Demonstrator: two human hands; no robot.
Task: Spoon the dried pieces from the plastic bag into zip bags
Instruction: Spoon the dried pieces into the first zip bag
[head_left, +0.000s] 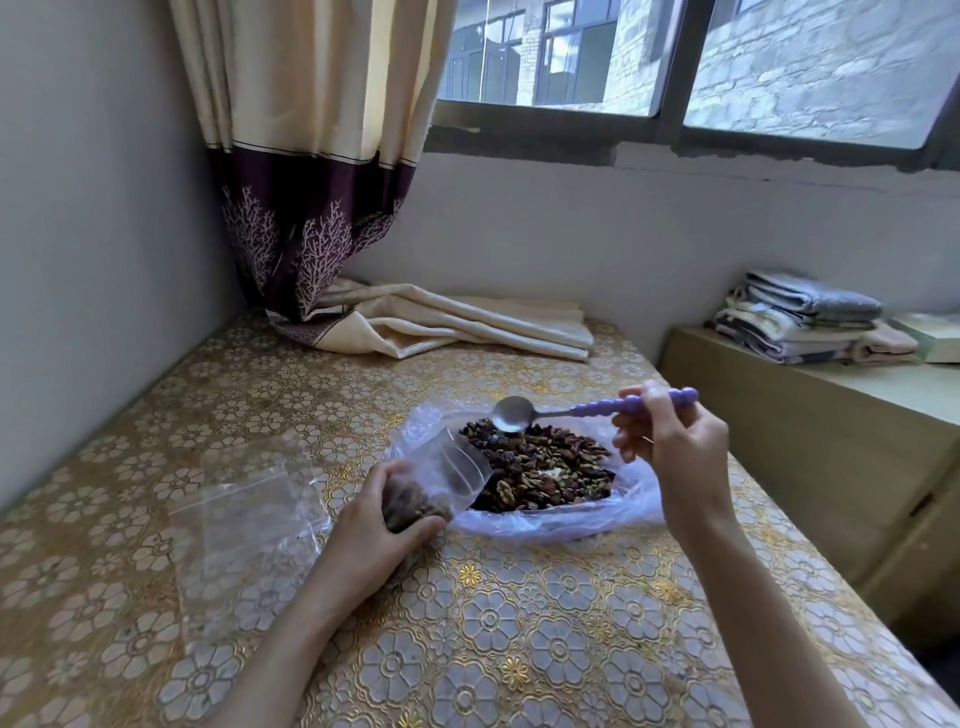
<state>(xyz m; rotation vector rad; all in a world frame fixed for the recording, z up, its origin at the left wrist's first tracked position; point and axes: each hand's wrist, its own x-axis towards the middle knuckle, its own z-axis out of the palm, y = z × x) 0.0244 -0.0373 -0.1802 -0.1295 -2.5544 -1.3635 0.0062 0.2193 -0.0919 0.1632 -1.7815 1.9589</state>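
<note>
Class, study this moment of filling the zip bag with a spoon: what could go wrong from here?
1. The zip bag is tilted, its mouth over the plastic bag; held only low down by the left hand, the mouth may sag shut.
2. The right hand holds the spoon near the handle's end, so a loaded bowl could wobble and drop dried pieces onto the tablecloth.

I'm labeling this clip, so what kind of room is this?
Probably a home room, maybe a bedroom: a drawn curtain beside a window, folded linens on a low cabinet, and a floral-covered table.

Home room, patterned curtain (311, 156), folded linens (800, 322), floral tablecloth (519, 623), window (727, 57)
</note>
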